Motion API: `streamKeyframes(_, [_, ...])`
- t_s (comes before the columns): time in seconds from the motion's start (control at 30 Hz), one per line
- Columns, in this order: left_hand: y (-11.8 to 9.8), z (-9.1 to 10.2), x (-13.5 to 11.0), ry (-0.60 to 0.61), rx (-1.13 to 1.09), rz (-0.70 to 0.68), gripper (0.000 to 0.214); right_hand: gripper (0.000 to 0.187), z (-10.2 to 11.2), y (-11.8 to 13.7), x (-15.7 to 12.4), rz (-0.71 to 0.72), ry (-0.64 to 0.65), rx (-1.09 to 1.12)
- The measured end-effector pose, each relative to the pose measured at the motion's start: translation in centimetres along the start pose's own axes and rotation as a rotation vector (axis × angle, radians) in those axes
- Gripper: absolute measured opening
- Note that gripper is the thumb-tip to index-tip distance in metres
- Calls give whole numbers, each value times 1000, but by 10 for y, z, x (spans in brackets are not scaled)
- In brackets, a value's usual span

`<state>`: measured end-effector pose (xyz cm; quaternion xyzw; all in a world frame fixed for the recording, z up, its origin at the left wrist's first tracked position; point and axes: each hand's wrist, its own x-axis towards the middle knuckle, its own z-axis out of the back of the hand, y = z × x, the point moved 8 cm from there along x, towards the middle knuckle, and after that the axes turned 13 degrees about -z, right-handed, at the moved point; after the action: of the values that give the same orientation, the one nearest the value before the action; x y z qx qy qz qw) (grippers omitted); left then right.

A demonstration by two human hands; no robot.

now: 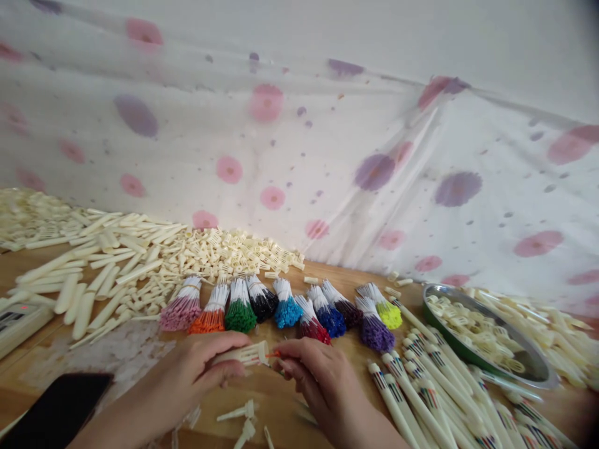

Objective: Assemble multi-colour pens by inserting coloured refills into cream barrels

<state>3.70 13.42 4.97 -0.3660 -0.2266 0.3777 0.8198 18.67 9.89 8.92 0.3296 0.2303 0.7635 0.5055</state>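
Note:
My left hand (196, 374) is closed around a cream plastic pen part (243, 355), held level above the wooden table (271, 393). My right hand (318, 377) pinches a thin orange refill (272, 354) at the part's open end, with what look like more thin refills under its fingers. Just beyond my hands lies a row of refill bundles: pink (180, 308), orange (209, 315), green (240, 308), black (262, 298), blue (285, 305), red (312, 321), dark blue, purple (374, 327) and yellow-green (386, 308).
Assembled cream pens (421, 393) lie in a row at the lower right. A metal bowl (538, 368) of small cream parts stands to the right. Heaps of cream barrels (93, 274) and clips (234, 252) cover the left. A black phone (56, 405) lies at the lower left. Spotted cloth (327, 156) hangs behind.

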Motion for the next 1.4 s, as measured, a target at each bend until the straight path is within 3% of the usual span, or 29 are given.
streamKeyframes(0.23, [-15,4,0,22,-13,2,23,19,4,6,-2,16,-41,70])
streamKeyframes(0.57, [-11,-2,-1,26,-69,23,24,15,11,9,-4,9,-71,89])
streamKeyframes(0.77, [-8,-11,-2,45,-49,-50,28,22,6,14,-5,132,-56,3])
streamKeyframes(0.97, [-8,-12,-3,23,-85,-74,26,21,3,8,-5,-36,87,145])
streamKeyframes(1.1, [-9,-13,-4,34,-118,-73,23,20,2,3,-5,-114,117,210])
streamKeyframes(1.27, [-13,-16,-3,63,-131,-54,27,18,4,3,-3,-116,123,184])
streamKeyframes(1.4, [-18,-19,-2,98,-142,-29,32,21,8,13,-5,-8,101,82])
